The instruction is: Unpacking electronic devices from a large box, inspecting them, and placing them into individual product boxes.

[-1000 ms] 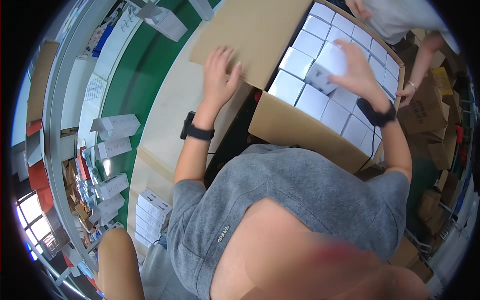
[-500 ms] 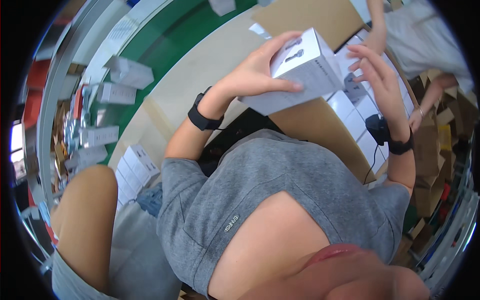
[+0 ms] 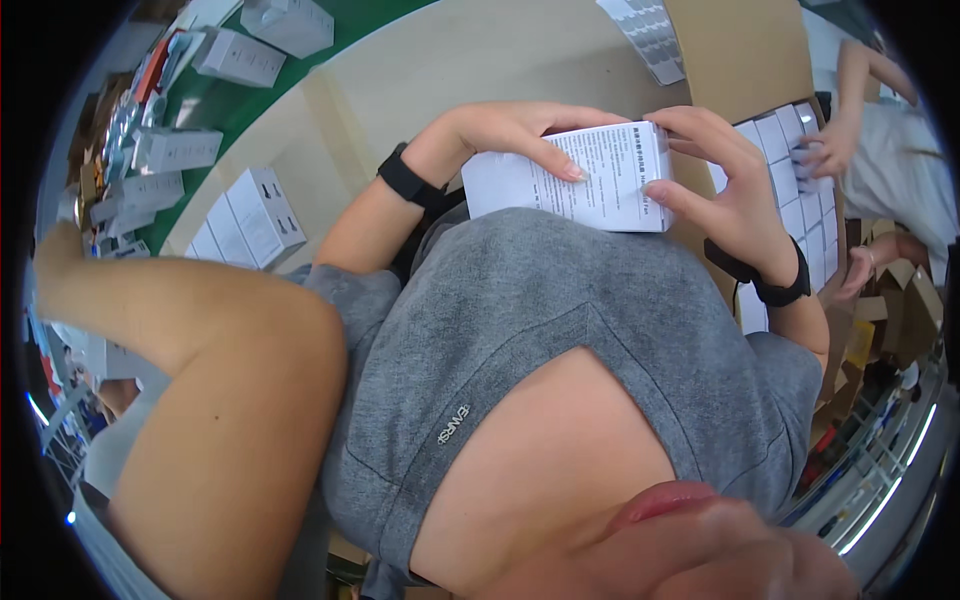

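Observation:
A white printed box (image 3: pixel 610 190) is between my two hands, close in front of my grey shirt, its side with dense black text facing up. My left hand (image 3: pixel 525 138) wraps round its left part, thumb lying on the printed side. At the right end of the box my right hand (image 3: pixel 715 175) closes on it, with the fingers over the far edge and the thumb on the printed side. Black bands with small devices sit on both my wrists. To the right, an open brown carton (image 3: pixel 735 50) holds rows of similar white boxes (image 3: pixel 785 145).
A row of white boxes (image 3: pixel 245 220) stands on the beige table (image 3: pixel 400 75) at left. Beyond lies a green surface (image 3: pixel 355 25) with white packages. A co-worker's arm (image 3: pixel 225 340) is near on my left; another person's hand (image 3: pixel 830 150) reaches over the carton. A label sheet (image 3: pixel 645 35) lies beside it.
The box has come down nearer my body and turned, so its text side now faces up. My right hand, apart from it before, now grips its right end. The left neighbour's arm has swung forward.

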{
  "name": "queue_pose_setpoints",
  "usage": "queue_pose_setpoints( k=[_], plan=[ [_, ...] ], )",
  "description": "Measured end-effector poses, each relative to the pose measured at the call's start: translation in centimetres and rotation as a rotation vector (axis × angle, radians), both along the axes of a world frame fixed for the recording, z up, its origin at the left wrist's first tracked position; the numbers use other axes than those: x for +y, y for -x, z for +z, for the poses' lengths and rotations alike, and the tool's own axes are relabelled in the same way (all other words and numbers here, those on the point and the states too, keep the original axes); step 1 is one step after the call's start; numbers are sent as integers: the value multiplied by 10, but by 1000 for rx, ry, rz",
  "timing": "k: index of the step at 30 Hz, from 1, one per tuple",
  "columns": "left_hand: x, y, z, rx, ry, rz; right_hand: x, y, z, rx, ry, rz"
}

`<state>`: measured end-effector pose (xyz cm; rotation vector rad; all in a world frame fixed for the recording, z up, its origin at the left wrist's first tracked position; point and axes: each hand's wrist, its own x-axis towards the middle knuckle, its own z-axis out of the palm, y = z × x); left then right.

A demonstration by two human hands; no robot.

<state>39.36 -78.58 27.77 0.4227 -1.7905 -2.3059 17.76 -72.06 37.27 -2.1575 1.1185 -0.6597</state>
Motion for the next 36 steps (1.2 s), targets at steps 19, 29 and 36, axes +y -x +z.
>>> queue_pose_setpoints(
  k=[19,29,36],
  plan=[
    [17,-40,21,-62,199,483,-64,20,-79,-1209,-544,200],
    [21,-16,13,-281,502,709,-92,-37,-64,-768,-321,-109],
    [11,-10,7,-660,564,1015,-123,-70,-90,-792,-245,1]
  ],
)
